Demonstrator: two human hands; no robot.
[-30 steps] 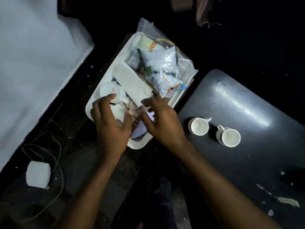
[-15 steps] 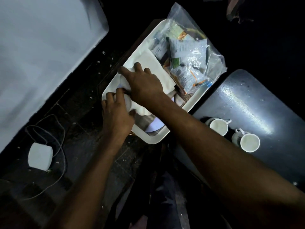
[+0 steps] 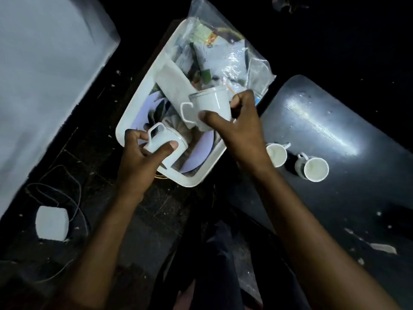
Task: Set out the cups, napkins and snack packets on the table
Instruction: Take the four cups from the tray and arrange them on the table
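Note:
A white tray (image 3: 134, 113) lies on the dark floor, holding a clear bag of snack packets (image 3: 225, 57) and a folded white napkin (image 3: 174, 83). Over the tray's near end my left hand (image 3: 143, 159) grips a white cup (image 3: 166, 142), tilted with its handle up. My right hand (image 3: 239, 128) holds a second white cup (image 3: 212, 104) above the tray's middle, handle pointing left. Two more white cups (image 3: 277, 153) (image 3: 315, 168) stand upright on the dark table (image 3: 335, 198) at the right.
A pale cloth-covered surface (image 3: 44, 86) fills the left side. A small white box (image 3: 52, 222) with a trailing cable (image 3: 73, 198) sits on the floor at lower left. Scraps of litter (image 3: 382, 247) dot the table's near part. My legs show at the bottom centre.
Both hands have come up out of the tray, each with a white cup in it. The right hand has shifted right toward the table side.

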